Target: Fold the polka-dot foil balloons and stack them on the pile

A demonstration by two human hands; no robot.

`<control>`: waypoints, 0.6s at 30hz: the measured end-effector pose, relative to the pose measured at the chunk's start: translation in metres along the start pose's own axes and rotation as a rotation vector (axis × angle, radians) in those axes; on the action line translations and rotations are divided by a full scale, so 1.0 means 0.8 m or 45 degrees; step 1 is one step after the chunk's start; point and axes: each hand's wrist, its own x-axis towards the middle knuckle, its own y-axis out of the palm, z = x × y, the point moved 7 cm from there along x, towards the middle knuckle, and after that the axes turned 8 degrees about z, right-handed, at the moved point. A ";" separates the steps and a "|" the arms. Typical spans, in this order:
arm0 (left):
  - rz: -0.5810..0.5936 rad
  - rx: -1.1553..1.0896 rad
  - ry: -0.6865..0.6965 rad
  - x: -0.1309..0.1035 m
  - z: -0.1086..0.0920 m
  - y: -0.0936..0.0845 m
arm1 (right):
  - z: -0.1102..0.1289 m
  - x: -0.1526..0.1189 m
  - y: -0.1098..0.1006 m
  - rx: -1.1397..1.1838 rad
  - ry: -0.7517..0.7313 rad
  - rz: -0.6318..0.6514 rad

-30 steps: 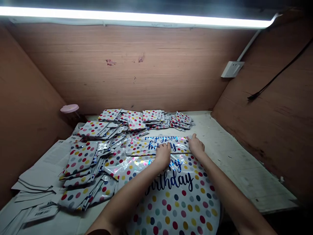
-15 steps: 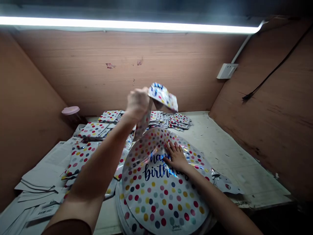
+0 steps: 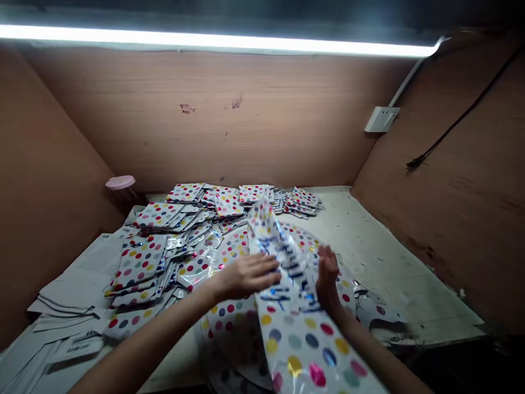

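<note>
A polka-dot foil sheet with blue lettering (image 3: 303, 334), folded lengthwise into a long strip, stands raised in the middle over round dotted foil sheets (image 3: 229, 323). My left hand (image 3: 250, 275) lies against the strip's left side, fingers extended and pointing right. On the strip's right side is my right hand (image 3: 327, 279), its fingers raised and partly curled; blur hides whether it grips the foil edge. Folded dotted packets (image 3: 139, 262) lie in piles to the left and behind.
White printed papers (image 3: 77, 279) are stacked at the left. A pink-lidded jar (image 3: 120, 183) stands in the back left corner. Another silvery foil piece (image 3: 379, 309) lies to the right. Wooden walls (image 3: 279, 120) enclose the table (image 3: 369, 246), under a tube light.
My left hand has come down from the back, where it held a folded foil piece. The top sheet, flat before, is now folded up between my hands. My right hand has lifted and moved right.
</note>
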 end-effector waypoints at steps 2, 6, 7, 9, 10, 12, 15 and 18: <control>0.091 -0.017 0.089 -0.022 -0.019 0.067 | 0.041 -0.025 -0.001 -0.005 -0.313 0.085; 0.019 -0.010 -0.077 -0.061 -0.042 0.128 | 0.098 -0.057 0.014 0.104 -0.679 0.392; -0.035 -0.052 -0.162 -0.069 -0.044 0.130 | 0.099 -0.057 0.014 0.154 -0.634 0.392; -0.153 -0.212 -0.379 -0.081 -0.041 0.129 | 0.094 -0.050 0.015 0.340 -0.495 0.383; -0.205 -0.327 -0.524 -0.086 -0.034 0.129 | 0.086 -0.043 0.017 0.470 -0.369 0.375; -0.285 -0.577 -0.878 -0.096 -0.015 0.131 | 0.059 -0.025 0.028 0.725 0.028 0.371; -0.377 -0.831 -1.328 -0.102 0.008 0.136 | 0.020 -0.006 0.051 0.907 0.622 0.381; -0.393 -0.823 -1.523 -0.094 0.020 0.135 | 0.010 0.007 0.061 0.941 0.776 0.408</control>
